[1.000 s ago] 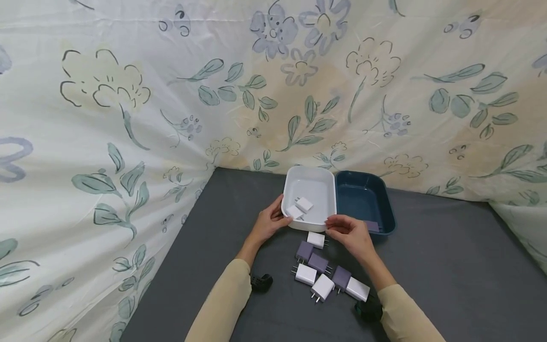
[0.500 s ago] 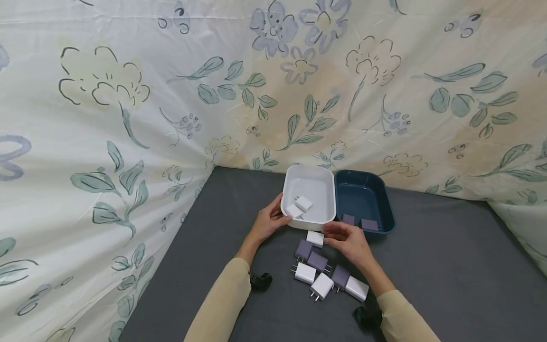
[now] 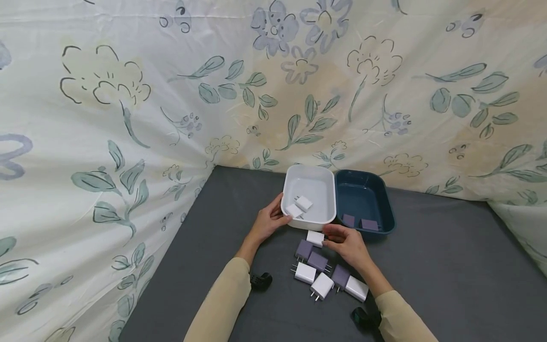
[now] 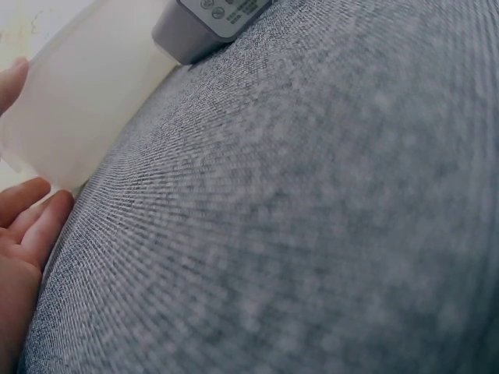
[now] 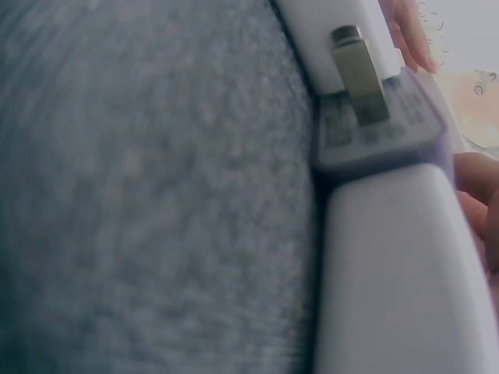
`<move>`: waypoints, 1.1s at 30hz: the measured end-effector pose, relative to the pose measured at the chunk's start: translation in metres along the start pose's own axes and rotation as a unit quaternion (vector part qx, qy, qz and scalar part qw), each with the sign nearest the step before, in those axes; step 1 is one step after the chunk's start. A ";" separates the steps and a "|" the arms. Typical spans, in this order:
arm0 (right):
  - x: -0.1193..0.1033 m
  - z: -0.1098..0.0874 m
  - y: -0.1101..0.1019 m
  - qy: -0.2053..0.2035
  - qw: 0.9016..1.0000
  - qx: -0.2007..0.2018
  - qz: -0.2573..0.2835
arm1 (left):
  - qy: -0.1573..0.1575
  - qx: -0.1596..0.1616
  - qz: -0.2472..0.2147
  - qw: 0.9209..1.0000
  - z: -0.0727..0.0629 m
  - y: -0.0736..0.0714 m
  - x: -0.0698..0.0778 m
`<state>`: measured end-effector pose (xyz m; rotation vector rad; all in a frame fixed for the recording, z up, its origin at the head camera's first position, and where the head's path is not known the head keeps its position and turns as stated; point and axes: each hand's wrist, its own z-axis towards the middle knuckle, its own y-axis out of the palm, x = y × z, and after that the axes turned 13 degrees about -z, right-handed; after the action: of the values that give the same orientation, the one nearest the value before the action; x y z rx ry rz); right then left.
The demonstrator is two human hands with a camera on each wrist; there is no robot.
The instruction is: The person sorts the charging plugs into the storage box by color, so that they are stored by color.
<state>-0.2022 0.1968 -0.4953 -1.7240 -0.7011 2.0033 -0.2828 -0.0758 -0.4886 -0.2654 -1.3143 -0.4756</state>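
My left hand [image 3: 267, 221] grips the front left corner of a white bin [image 3: 331, 190], thumb at the front and fingers along the side. Two white plug chargers [image 3: 304, 204] lie inside that bin. At its front right corner, my right hand [image 3: 348, 242] has thumb and fingers at the prong end of a white charger [image 3: 315, 238] lying on the grey cloth. Purple chargers [image 3: 317, 261] and more white chargers [image 3: 322, 286] lie in a loose group nearer the body. In the right wrist view, the fingers [image 5: 475, 195] show behind a white charger [image 5: 398, 265].
A dark blue bin [image 3: 363, 190] stands against the white bin's right side, with two purple chargers [image 3: 369, 224] near its front wall. Flower-printed cloth [image 3: 239, 95] hangs behind and at the left. The grey cloth [image 3: 448, 266] covers the table.
My right hand has drawn down and slightly left from the bins' front edge to the loose white charger, uncovering a purple charger in the blue bin. The left hand keeps its place.
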 end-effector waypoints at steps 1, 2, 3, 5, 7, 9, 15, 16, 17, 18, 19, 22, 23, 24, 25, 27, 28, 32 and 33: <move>0.000 0.000 0.001 0.001 1.000 0.000 -0.002 | 0.001 0.000 -0.001 1.000 0.000 0.000 0.000; 0.000 0.001 0.001 0.001 1.000 0.000 -0.006 | 0.002 0.001 -0.002 1.000 0.000 0.000 0.000; 0.000 0.001 0.001 0.001 1.000 -0.001 -0.010 | 0.002 0.001 -0.003 1.000 0.000 0.000 0.001; 0.000 0.001 0.002 0.000 1.000 -0.003 -0.018 | 0.001 0.002 -0.006 1.000 0.000 0.000 0.000; 0.000 0.001 0.002 0.001 1.000 -0.004 -0.026 | 0.002 0.003 -0.006 1.000 0.000 0.000 0.000; 0.000 0.002 0.003 0.002 1.000 -0.004 -0.030 | 0.001 0.004 -0.003 1.000 0.000 0.000 0.000; 0.003 0.003 0.005 -0.007 0.999 -0.020 -0.033 | -0.002 0.005 -0.005 1.000 0.000 0.000 0.000; 0.004 0.003 0.005 -0.007 0.999 -0.023 -0.033 | -0.003 0.005 -0.006 1.000 0.000 0.000 0.000; 0.004 0.003 0.005 -0.007 0.999 -0.026 -0.032 | -0.004 0.004 -0.007 1.000 0.000 0.000 0.000; 0.004 0.004 0.005 -0.008 0.999 -0.027 -0.031 | -0.004 0.003 -0.008 1.000 0.000 -0.001 0.000; 0.004 0.004 0.006 -0.007 0.999 -0.027 -0.029 | -0.003 0.003 -0.009 1.000 0.000 -0.001 0.000; 0.000 0.002 0.005 -0.012 0.999 -0.028 -0.020 | -0.003 -0.001 -0.007 1.000 0.000 -0.001 -0.001; -0.005 0.001 0.004 -0.015 0.999 -0.029 -0.020 | -0.003 -0.001 -0.006 1.000 0.000 -0.002 -0.001; -0.010 0.000 0.003 -0.016 0.999 -0.027 -0.018 | -0.003 -0.001 -0.005 1.000 0.000 -0.002 -0.001; -0.016 -0.002 0.002 -0.016 0.999 -0.026 -0.019 | -0.004 -0.001 -0.005 1.000 0.000 -0.002 -0.001; -0.027 -0.005 -0.001 -0.016 0.999 -0.025 -0.024 | -0.005 0.000 -0.002 1.000 0.000 -0.001 -0.001; -0.032 -0.006 -0.002 -0.013 0.999 -0.025 -0.028 | -0.005 0.001 -0.001 1.000 0.000 -0.001 0.000; -0.033 -0.008 -0.003 -0.015 0.999 -0.020 -0.036 | -0.001 0.004 0.004 1.000 -0.002 0.001 0.003; -0.033 -0.008 -0.003 -0.016 0.999 -0.020 -0.038 | -0.001 0.004 0.004 1.000 -0.002 0.001 0.003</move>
<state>-0.1893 0.1801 -0.4684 -1.6653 -0.8094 1.9809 -0.2804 -0.0758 -0.4861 -0.2653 -1.3155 -0.4629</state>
